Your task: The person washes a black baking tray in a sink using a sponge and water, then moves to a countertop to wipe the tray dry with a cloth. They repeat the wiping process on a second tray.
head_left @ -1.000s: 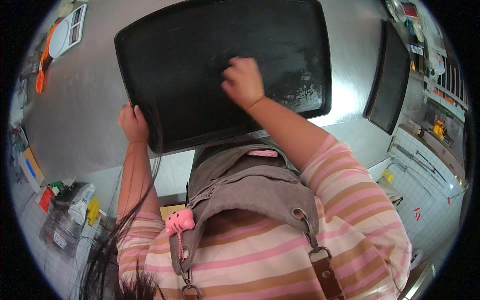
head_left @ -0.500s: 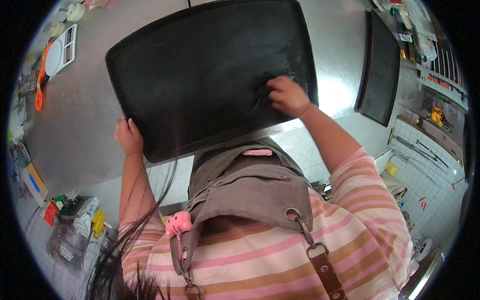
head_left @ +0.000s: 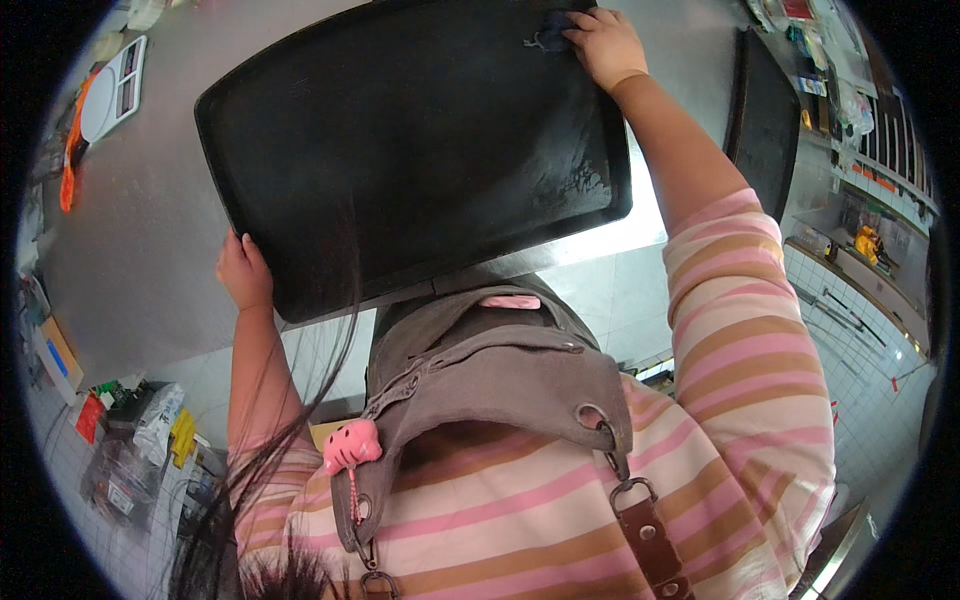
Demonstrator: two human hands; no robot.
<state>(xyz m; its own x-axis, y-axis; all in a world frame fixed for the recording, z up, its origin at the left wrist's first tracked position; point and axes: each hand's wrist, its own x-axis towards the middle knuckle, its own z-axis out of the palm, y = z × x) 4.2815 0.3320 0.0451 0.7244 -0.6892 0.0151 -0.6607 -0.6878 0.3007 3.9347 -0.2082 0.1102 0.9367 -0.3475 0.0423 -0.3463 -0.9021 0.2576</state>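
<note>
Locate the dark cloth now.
Head view, top right of centre: the dark cloth is in the right hand, near the black tray's far right corner.

Cloth [head_left: 556, 34] partly behind right hand [head_left: 610, 48]

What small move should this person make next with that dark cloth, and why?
Probably draw the cloth in the right hand down the right side of the tray toward its near corner: a shiny, wet-looking patch shows there, and the left hand already holds the left edge.
</note>
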